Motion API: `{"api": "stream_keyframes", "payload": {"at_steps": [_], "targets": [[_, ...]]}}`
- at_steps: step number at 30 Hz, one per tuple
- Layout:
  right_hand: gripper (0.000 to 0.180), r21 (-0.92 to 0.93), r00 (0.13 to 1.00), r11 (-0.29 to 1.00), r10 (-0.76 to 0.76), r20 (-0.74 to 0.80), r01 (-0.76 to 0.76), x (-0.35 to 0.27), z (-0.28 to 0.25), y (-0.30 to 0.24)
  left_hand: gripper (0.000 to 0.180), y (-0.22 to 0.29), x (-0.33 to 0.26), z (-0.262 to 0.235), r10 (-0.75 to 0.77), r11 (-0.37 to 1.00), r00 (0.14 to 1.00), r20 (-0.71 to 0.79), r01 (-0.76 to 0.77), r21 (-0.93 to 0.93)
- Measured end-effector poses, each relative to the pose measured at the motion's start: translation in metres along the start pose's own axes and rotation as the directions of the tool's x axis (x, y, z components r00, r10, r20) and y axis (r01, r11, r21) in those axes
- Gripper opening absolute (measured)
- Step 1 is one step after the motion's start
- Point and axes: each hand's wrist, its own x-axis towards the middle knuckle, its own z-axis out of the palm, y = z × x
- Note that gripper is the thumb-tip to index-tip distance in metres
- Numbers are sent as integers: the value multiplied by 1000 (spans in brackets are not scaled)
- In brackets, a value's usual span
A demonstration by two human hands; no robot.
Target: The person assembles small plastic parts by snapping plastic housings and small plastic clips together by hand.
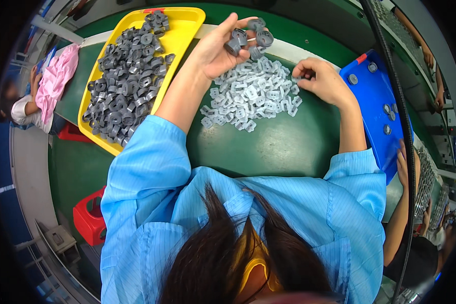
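A person in a pinstriped blue shirt [152, 157] works at a green counter [228, 152], seen here in the head view. The left hand [218, 49], palm up, cups several dark grey round plastic parts [264, 38] in curled fingers above a heap of translucent plastic pieces [253, 93]. The right hand [323, 81] bends thumb and fingertips together at the heap's right edge; from here I cannot tell what it pinches. A yellow tray [181, 38] at left brims with more dark parts; a blue tray [372, 96] at right holds a few. Both bear red labels [362, 59], too small to read.
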Motion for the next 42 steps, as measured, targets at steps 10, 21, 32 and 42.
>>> {"api": "stream_keyframes", "payload": {"at_steps": [10,21,32,42], "targets": [[24,-203,983,965,142,-116,-164,6,0,-14,51,-18,11,0,97,970,995,-27,-89,228],[13,247,925,966,157,-346,-72,14,-6,-50,46,-32,10,10,381,502,911,159,-348,792],[13,202,954,979,53,-294,8,29,10,-42,39,-34,3,17,369,414,925,94,-254,874],[19,468,971,883,142,-190,-38,25,9,-37,38,-37,-1,21,393,366,902,178,-330,870]]}}
